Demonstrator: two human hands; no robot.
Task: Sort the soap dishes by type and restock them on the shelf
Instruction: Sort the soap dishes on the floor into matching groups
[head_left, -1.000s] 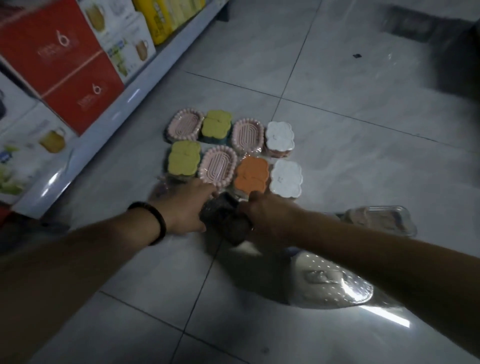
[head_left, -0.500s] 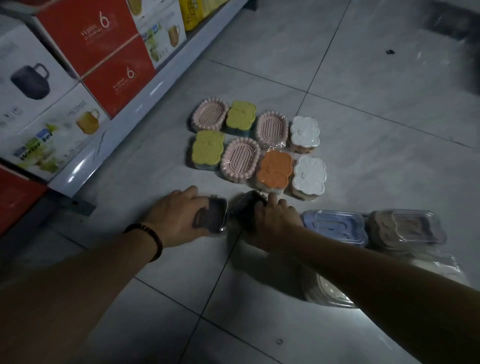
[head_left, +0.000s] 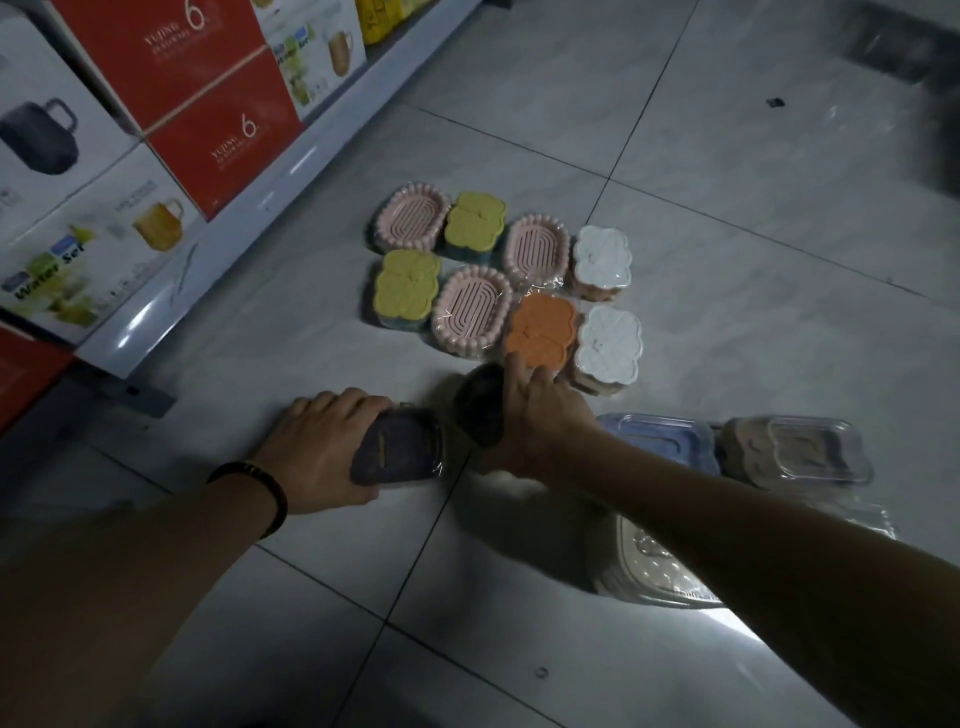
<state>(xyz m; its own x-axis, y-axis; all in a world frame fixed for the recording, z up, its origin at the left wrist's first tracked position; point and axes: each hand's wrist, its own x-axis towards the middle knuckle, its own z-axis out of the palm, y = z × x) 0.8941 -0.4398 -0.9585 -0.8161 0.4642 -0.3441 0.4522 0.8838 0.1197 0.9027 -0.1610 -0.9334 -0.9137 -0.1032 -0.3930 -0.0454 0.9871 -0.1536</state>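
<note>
Beyond left hand (head_left: 317, 457) and right hand (head_left: 540, 415): 3 pink oval dishes (head_left: 472, 312), 2 yellow dishes (head_left: 408, 283), 2 white dishes (head_left: 608, 338), 1 orange dish (head_left: 543, 327). 2 dark dishes (head_left: 397, 452), one per hand. 3 clear-lidded boxes (head_left: 660, 441) right of and behind right hand.

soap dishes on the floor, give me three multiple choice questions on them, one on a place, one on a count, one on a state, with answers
1. Where does the orange dish lie?
A) between a pink dish and a white dish
B) on the shelf
C) under a yellow dish

2. How many pink dishes are there?
A) one
B) three
C) five

3. What is the left hand doing?
A) resting empty
B) holding a yellow dish
C) gripping a dark dish

Answers: 1 A, pink lies on one side of it and white on the other; 2 B, three beaded ovals show in the group; 3 C, its fingers curl over the dish's edge.
</note>
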